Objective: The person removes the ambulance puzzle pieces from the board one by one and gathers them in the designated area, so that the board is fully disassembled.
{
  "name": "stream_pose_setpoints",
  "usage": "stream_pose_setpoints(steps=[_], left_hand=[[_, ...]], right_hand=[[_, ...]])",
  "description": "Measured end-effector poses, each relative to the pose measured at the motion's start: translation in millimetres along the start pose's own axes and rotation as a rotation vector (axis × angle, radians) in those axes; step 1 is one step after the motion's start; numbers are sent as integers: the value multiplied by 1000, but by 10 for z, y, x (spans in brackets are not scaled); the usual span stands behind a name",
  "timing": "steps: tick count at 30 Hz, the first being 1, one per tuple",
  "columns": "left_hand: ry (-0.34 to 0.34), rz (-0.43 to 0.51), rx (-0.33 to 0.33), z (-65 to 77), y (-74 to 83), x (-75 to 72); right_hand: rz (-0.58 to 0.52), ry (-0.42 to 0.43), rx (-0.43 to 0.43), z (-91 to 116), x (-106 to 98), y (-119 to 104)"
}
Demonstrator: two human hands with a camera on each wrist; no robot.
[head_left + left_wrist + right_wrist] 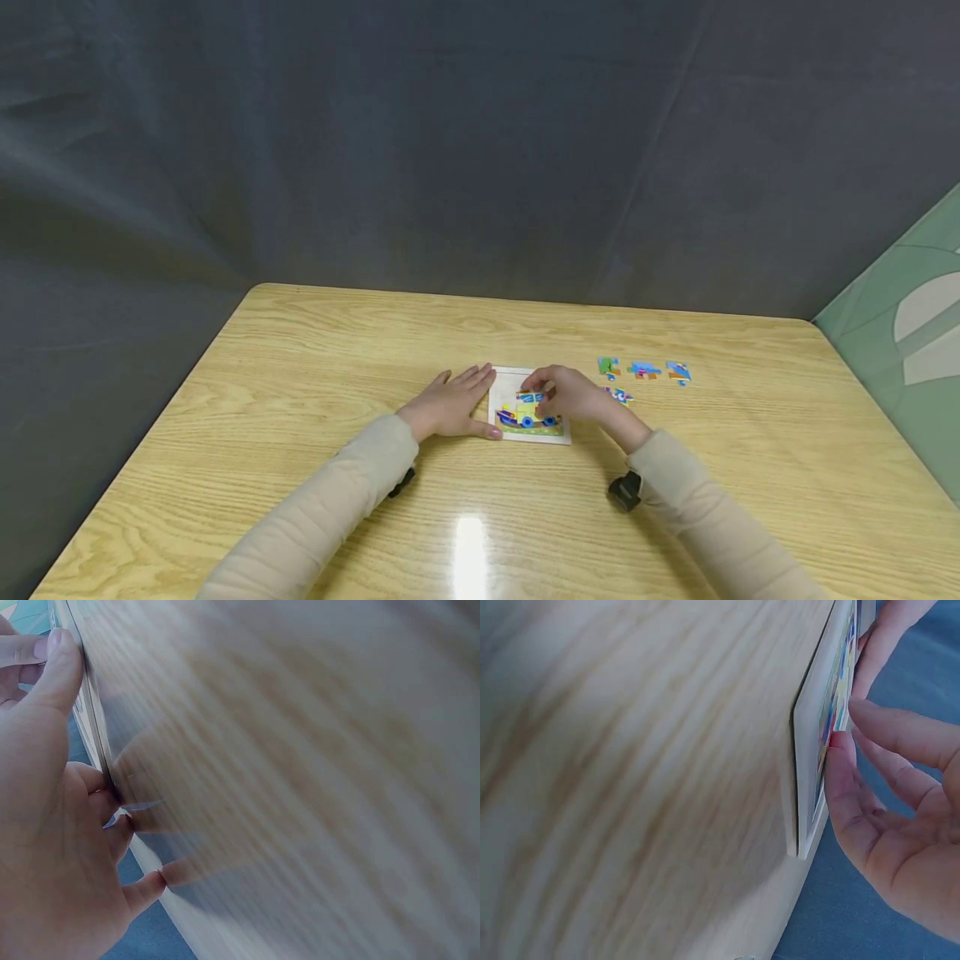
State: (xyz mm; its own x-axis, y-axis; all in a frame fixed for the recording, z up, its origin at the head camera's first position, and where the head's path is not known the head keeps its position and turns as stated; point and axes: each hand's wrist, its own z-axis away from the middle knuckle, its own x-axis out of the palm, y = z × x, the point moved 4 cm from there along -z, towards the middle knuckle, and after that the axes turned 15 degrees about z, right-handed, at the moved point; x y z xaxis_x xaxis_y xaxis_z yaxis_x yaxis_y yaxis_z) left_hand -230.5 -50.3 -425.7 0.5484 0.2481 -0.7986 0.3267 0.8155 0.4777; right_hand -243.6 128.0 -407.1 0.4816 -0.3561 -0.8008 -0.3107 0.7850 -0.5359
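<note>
A small jigsaw puzzle board (567,440) with a pale rim lies on the table, its picture showing a yellow vehicle with blue wheels. My left hand (457,404) rests flat at the board's left edge, fingers spread and thumb at the lower left corner. Over the right part of the picture is my right hand (567,394), thumb and fingers bent around a puzzle piece with blue windows (529,397). In the right wrist view, the right hand's thumb (841,761) meets the board's picture side beside a bit of red. The hand hides part of the picture.
Right of the board lie several loose puzzle pieces: a green one (607,367), a blue one (643,369), another blue one (678,372) and one partly behind the right hand (619,395). A dark curtain (450,150) hangs behind the wooden table (300,375).
</note>
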Motion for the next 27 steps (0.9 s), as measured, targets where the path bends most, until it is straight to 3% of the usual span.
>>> stream_pose_setpoints(steps=[27], left_hand=[[-5,3,4,10,1,-7]], right_hand=[[183,49,-50,-56,45,-8]])
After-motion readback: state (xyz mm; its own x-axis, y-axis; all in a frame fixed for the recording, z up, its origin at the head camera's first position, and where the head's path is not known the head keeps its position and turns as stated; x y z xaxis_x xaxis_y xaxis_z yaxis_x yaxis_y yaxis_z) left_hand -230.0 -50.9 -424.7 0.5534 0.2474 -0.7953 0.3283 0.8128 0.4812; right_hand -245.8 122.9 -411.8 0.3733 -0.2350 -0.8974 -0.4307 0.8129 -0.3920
